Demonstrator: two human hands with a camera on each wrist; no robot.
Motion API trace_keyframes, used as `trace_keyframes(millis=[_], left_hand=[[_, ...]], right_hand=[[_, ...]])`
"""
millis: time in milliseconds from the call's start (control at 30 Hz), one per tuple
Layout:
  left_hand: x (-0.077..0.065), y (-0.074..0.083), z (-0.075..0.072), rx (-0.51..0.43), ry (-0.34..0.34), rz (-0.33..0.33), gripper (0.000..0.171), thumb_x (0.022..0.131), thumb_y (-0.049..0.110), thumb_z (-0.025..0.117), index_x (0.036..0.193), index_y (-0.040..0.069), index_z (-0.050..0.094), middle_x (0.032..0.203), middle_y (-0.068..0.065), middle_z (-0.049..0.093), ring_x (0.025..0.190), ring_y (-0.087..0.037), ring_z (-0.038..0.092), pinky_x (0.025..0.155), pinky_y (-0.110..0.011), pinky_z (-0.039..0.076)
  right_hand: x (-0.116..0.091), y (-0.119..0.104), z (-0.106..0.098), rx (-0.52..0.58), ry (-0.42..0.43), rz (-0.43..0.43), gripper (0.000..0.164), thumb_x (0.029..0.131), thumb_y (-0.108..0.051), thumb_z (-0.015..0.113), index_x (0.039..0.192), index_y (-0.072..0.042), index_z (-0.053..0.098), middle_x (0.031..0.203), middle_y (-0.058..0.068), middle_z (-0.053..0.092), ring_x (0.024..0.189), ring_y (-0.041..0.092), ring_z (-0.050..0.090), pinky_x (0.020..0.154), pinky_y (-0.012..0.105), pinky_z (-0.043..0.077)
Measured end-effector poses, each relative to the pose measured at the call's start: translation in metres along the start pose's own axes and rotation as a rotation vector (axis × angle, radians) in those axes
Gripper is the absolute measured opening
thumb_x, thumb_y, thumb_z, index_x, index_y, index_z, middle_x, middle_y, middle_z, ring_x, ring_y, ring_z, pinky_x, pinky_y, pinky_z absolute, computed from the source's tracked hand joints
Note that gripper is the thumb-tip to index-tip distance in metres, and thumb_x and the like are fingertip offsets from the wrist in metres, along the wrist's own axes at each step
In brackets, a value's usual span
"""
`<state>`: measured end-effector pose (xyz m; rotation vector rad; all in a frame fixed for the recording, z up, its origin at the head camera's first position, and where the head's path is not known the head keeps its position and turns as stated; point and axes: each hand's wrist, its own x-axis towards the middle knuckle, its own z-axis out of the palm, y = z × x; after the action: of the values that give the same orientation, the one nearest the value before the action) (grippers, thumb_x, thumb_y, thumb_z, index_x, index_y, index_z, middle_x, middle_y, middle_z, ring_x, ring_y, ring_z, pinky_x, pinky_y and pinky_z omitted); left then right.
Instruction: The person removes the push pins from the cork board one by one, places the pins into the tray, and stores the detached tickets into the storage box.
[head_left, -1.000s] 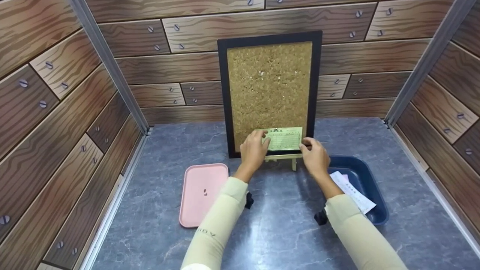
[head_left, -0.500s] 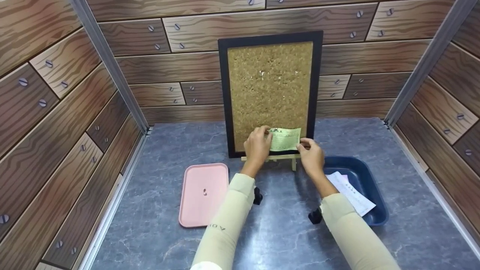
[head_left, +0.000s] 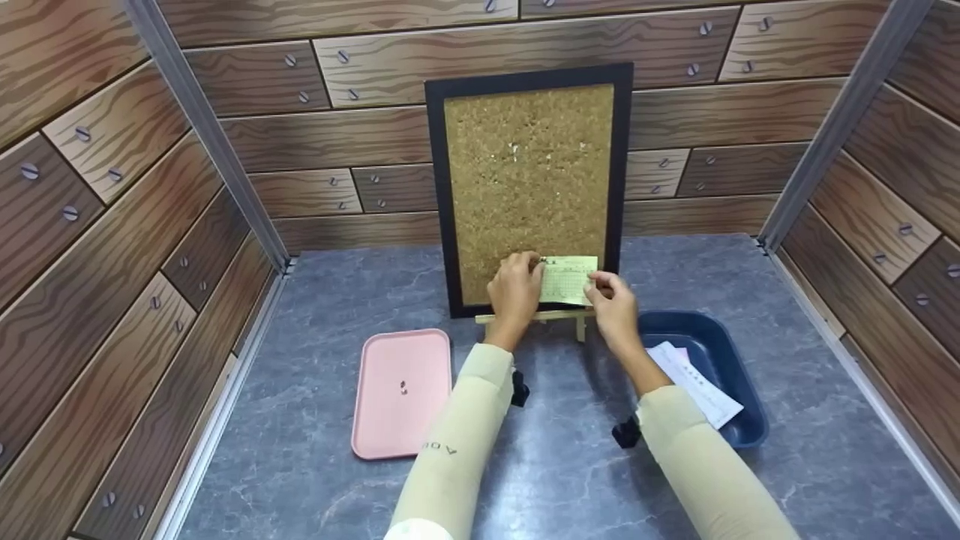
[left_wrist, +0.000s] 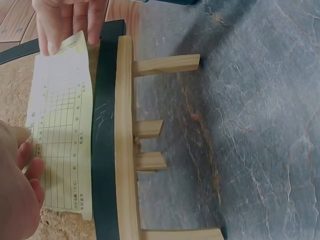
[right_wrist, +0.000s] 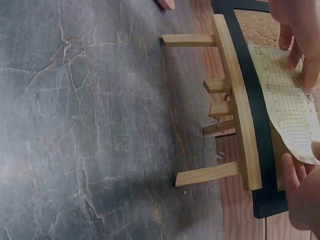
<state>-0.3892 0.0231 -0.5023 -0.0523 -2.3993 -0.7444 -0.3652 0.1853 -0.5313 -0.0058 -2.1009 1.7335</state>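
Note:
A yellow-green receipt slip with a printed grid stands against the lower part of a black-framed corkboard. My left hand holds the slip at its left side, thumb and fingers bent against the paper. At the opposite edge, my right hand pinches the paper between thumb and fingers; the right wrist view shows that end curving off the cork. Beside the left hand's fingertips is a small shiny thing, too small to identify. Under the frame runs the wooden ledge of an easel.
On the left lies a pink tray with small metallic bits in it. A dark blue bin at right holds white and pink slips. Easel legs stick out in front of the board. Plank-patterned walls enclose the table.
The left hand has shifted slightly right over the slip's left end. My right hand has moved left with its edge. The paper bowed, then flattened somewhat. The head view has shifted slightly.

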Motion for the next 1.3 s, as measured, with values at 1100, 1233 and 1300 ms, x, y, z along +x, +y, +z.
trace_keyframes(millis=[1100, 1233, 1300], left_hand=[[-0.003, 0.005, 0.005, -0.040, 0.044, 0.025, 0.010, 0.091, 0.027, 0.064, 0.095, 0.021, 0.071, 0.089, 0.008, 0.067, 0.077, -0.013, 0.066, 0.063, -0.033, 0.051], [-0.003, 0.008, 0.006, -0.045, 0.057, 0.050, 0.012, 0.092, 0.025, 0.064, 0.098, 0.019, 0.072, 0.093, 0.005, 0.068, 0.079, -0.013, 0.066, 0.064, -0.032, 0.052], [-0.002, 0.008, 0.006, -0.046, 0.061, 0.053, 0.012, 0.092, 0.024, 0.063, 0.098, 0.019, 0.072, 0.093, 0.005, 0.068, 0.080, -0.013, 0.066, 0.064, -0.032, 0.052]], right_hand=[[0.000, -0.013, -0.001, -0.117, 0.000, -0.061, 0.023, 0.089, -0.005, 0.063, 0.112, -0.003, 0.066, 0.102, 0.012, 0.062, 0.081, 0.014, 0.056, 0.065, 0.019, 0.041], [0.000, -0.014, -0.002, -0.100, -0.002, -0.060, 0.023, 0.089, -0.005, 0.062, 0.112, -0.003, 0.066, 0.102, 0.012, 0.062, 0.080, 0.014, 0.056, 0.065, 0.019, 0.041], [0.000, -0.013, -0.002, -0.096, -0.001, -0.068, 0.023, 0.089, -0.005, 0.062, 0.112, -0.003, 0.066, 0.101, 0.012, 0.062, 0.079, 0.013, 0.055, 0.065, 0.019, 0.041]])
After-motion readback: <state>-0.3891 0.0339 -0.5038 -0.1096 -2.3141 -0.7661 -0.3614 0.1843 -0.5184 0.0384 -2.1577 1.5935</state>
